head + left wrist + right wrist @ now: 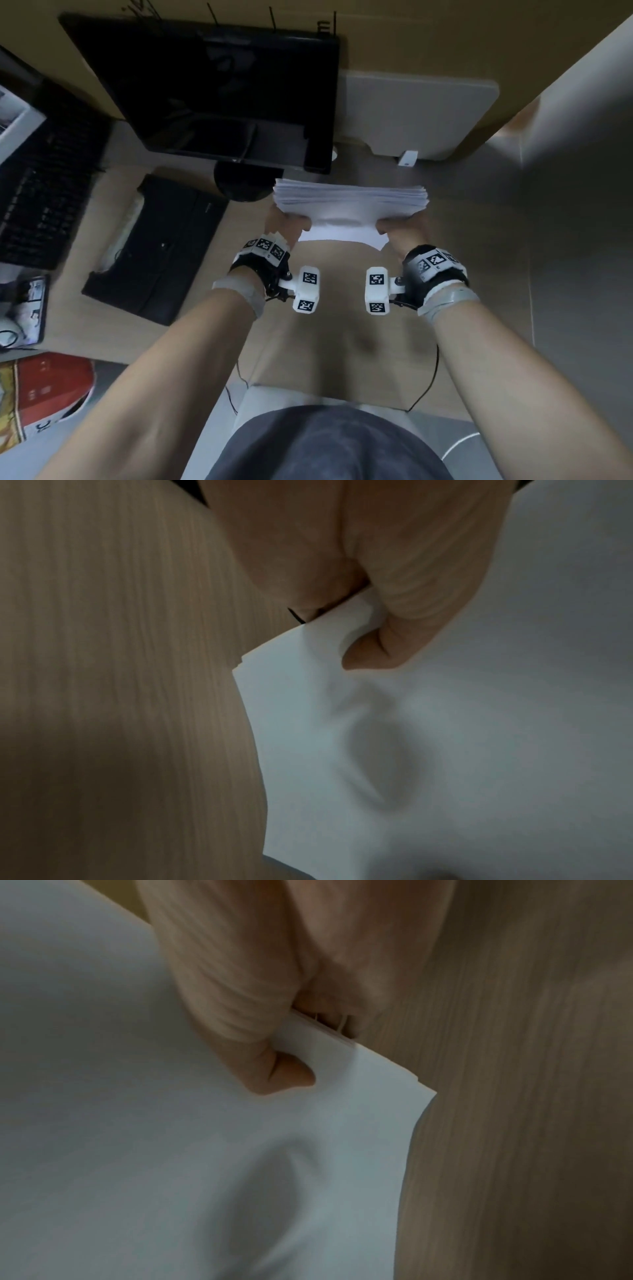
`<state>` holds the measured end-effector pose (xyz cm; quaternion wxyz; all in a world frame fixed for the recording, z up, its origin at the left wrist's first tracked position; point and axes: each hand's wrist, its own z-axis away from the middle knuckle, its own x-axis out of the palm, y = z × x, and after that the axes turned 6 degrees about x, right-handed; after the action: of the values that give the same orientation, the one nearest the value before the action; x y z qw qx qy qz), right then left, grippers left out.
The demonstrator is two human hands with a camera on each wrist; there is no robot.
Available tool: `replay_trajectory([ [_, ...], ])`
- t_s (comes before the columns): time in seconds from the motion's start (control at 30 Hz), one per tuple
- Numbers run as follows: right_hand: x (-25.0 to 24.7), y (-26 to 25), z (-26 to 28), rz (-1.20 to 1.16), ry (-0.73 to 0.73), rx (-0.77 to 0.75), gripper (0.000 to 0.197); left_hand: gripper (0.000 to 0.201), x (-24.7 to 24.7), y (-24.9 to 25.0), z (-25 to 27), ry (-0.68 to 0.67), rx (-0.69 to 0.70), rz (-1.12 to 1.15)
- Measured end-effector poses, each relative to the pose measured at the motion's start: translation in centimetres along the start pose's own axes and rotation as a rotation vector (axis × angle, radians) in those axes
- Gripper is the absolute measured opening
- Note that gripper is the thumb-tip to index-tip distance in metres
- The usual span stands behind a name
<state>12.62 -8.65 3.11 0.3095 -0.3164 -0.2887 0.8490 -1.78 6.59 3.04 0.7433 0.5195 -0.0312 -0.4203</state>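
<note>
A thick stack of white paper (349, 205) stands on edge above the wooden desk (325, 308), held between both hands. My left hand (286, 224) grips its left side, the thumb (394, 631) pressed on the front sheet (445, 723) and the fingers hidden behind. My right hand (399, 228) grips the right side the same way, thumb (240, 1031) on the front sheet (171, 1150). The front sheet is dented below each thumb. The sheet edges at the top are slightly uneven.
A dark monitor (212, 89) on a round stand is just behind the stack. A black tray-like device (154, 246) lies to the left, a black keyboard (44, 185) further left. A white box (418, 116) sits at the back right. Boxes lie at the lower left.
</note>
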Motion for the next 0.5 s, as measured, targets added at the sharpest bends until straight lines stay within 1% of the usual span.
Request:
replay_trajectory([
  [0.1, 0.3, -0.3, -0.7, 0.058, -0.014, -0.022, 0.014, 0.026, 0.2, -0.3, -0.4, -0.001, 0.026, 0.074],
  [0.13, 0.3, -0.4, -0.6, 0.025, -0.016, -0.021, 0.013, 0.025, 0.2, -0.4, -0.4, -0.001, 0.048, 0.081],
  [0.2, 0.3, -0.2, -0.7, -0.045, -0.016, -0.005, 0.012, 0.023, 0.0, -0.9, -1.0, 0.031, 0.033, 0.076],
  [0.27, 0.4, 0.0, -0.6, -0.063, -0.008, 0.005, 0.009, 0.021, 0.1, -1.6, -1.4, 0.052, 0.027, 0.098],
  [0.3, 0.4, 0.1, -0.6, -0.075, -0.006, 0.010, 0.009, 0.031, 0.2, -1.8, -1.4, 0.045, 0.024, 0.075],
  [0.37, 0.5, -0.1, -0.3, -0.131, 0.008, 0.035, 0.027, 0.051, 0.5, -1.8, -1.3, 0.036, -0.008, -0.001],
  [0.4, 0.4, -0.5, 0.1, -0.182, 0.014, 0.039, 0.031, 0.054, 0.5, -1.3, -1.2, 0.053, -0.002, 0.025],
  [0.5, 0.0, -2.8, 1.4, -0.282, 0.030, 0.011, 0.026, 0.054, 0.7, 0.8, -0.8, 0.123, 0.127, 0.178],
])
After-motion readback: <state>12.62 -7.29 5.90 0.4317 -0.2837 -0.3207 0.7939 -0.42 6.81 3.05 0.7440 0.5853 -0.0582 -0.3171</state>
